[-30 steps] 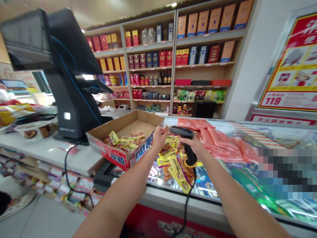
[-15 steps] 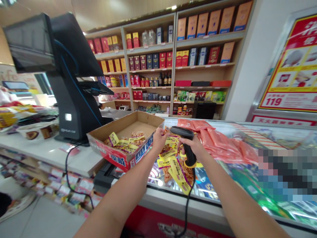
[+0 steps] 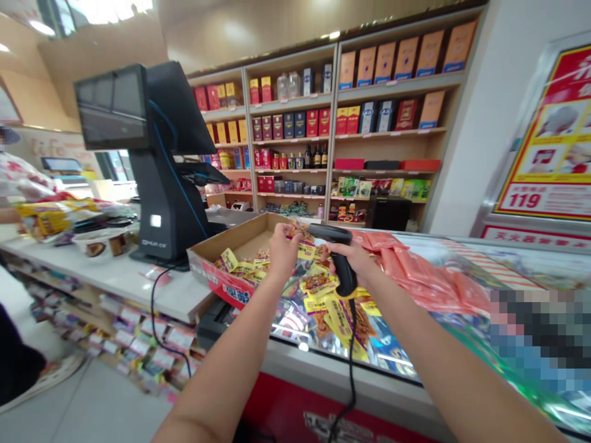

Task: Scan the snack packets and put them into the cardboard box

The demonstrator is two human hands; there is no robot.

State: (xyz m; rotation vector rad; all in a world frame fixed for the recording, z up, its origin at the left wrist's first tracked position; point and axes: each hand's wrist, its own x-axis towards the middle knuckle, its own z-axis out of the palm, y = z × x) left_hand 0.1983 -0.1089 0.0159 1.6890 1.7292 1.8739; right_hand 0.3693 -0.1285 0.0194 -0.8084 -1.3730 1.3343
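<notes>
My right hand (image 3: 353, 261) is wrapped round the grip of a black barcode scanner (image 3: 344, 267), its head pointing left. In my left hand (image 3: 283, 249) is a small snack packet (image 3: 300, 232), pinched at its edge and raised close in front of the scanner head. Below both hands, several yellow snack packets (image 3: 339, 314) lie in a loose pile on the glass counter top. Left of my left hand stands an open cardboard box (image 3: 203, 261) with more of the yellow packets inside it; my forearm hides part of its side.
Pinkish-orange packages (image 3: 415, 271) are heaped right of the scanner. A black point-of-sale terminal (image 3: 168, 209) stands on the white counter (image 3: 152, 301) at left. The scanner's cable (image 3: 351, 369) hangs over the front edge. Behind are shelves (image 3: 290, 140) of boxes and bottles. A person (image 3: 28, 169) is at far left.
My left hand has lifted a snack packet up to the scanner head. The scanner in my right hand has turned slightly. The view has swung left, showing more of the counter and a person.
</notes>
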